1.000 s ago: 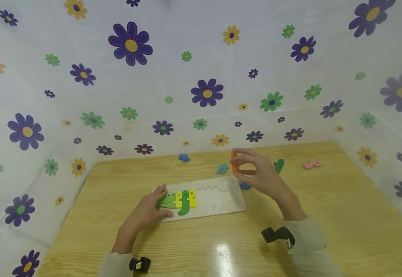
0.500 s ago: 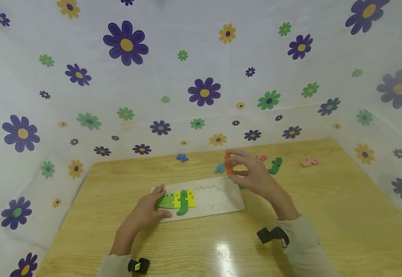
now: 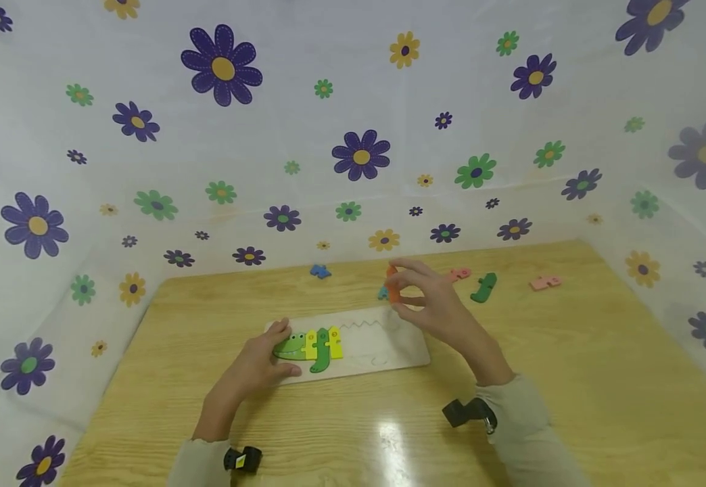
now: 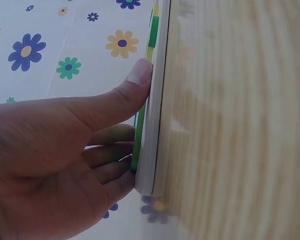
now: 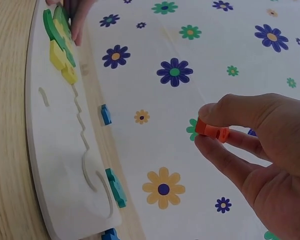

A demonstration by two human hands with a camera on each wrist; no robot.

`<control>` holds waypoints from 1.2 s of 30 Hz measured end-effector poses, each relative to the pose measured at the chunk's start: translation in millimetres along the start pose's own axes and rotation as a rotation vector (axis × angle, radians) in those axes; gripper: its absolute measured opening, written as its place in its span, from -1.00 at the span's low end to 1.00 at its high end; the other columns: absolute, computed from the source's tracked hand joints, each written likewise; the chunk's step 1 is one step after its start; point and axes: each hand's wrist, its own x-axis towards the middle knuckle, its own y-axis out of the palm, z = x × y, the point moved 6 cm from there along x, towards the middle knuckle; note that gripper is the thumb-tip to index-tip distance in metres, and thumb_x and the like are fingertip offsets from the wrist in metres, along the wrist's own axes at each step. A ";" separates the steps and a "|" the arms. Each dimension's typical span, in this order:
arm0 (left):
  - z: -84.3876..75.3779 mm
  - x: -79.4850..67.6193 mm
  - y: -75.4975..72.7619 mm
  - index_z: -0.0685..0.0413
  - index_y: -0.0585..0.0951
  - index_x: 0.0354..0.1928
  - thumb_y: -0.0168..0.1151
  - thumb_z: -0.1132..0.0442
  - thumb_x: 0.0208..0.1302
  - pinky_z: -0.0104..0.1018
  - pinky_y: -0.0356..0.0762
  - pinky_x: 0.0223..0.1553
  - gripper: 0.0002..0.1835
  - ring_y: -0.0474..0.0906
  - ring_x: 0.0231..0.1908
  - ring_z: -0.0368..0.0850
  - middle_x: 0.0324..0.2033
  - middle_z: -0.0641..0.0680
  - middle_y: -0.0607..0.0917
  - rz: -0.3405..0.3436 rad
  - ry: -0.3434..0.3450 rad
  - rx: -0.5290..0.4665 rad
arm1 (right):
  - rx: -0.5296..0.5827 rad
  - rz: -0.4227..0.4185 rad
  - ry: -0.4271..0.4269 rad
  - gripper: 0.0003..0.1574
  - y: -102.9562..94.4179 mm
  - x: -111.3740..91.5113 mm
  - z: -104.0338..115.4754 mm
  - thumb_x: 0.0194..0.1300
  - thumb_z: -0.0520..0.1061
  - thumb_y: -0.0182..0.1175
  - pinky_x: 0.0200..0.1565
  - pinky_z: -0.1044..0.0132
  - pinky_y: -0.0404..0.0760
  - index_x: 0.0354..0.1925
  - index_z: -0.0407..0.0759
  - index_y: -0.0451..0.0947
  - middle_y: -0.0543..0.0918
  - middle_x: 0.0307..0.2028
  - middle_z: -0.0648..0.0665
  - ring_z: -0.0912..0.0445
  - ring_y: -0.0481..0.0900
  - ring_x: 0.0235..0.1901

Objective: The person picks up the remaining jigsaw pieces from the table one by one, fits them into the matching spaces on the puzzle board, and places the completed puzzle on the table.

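Note:
In the head view a pale wooden puzzle board [image 3: 383,348] lies on the table. Fitted at its left end are a green crocodile head [image 3: 291,347], two yellow pieces and a green leg piece [image 3: 321,355]. My left hand [image 3: 262,358] rests on that end, thumb and fingers against the board; the left wrist view shows the thumb [image 4: 132,82] pressing its face. Above the board's far right part, my right hand [image 3: 435,301] pinches an orange puzzle piece [image 3: 392,285] between thumb and fingertips. The right wrist view shows the orange piece [image 5: 212,131] held clear of the board.
Loose pieces lie behind and right of the board: a blue one [image 3: 320,271], a teal one [image 3: 383,292] partly hidden, a green leg [image 3: 483,288] and two pink ones [image 3: 546,283]. A flower-patterned white curtain [image 3: 292,135] encloses the table's back and sides.
My right hand has moved a little to the left with the orange piece, uncovering the green leg and a pink piece. The left hand stays on the board.

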 end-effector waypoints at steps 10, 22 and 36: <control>0.9 2.8 -0.7 0.36 0.29 0.49 0.52 0.13 0.21 0.13 0.04 0.51 -0.08 -0.02 0.56 0.26 0.56 0.27 0.14 0.000 0.002 0.006 | -0.022 0.031 0.028 -0.61 15.0 1.2 0.3 0.15 -0.47 0.43 -0.17 0.26 0.77 -0.04 -0.28 0.67 0.45 0.35 -0.28 -0.06 0.69 -0.07; -1.1 0.7 -2.5 0.40 0.30 0.47 0.54 0.16 0.19 0.15 0.04 0.51 -0.09 -0.01 0.55 0.28 0.55 0.31 0.15 -0.004 0.009 -0.011 | -0.019 0.049 0.014 -0.58 24.6 1.9 0.4 0.14 -0.46 0.45 -0.17 0.27 0.77 -0.02 -0.28 0.66 0.46 0.35 -0.24 -0.04 0.68 -0.06; -1.5 1.1 -2.9 0.38 0.30 0.48 0.53 0.15 0.21 0.15 0.04 0.51 -0.09 -0.01 0.55 0.28 0.55 0.30 0.15 0.007 -0.006 0.016 | -0.038 0.068 -0.002 -0.58 33.8 2.9 0.6 0.14 -0.48 0.41 -0.17 0.29 0.77 -0.01 -0.32 0.65 0.48 0.32 -0.27 -0.05 0.69 -0.05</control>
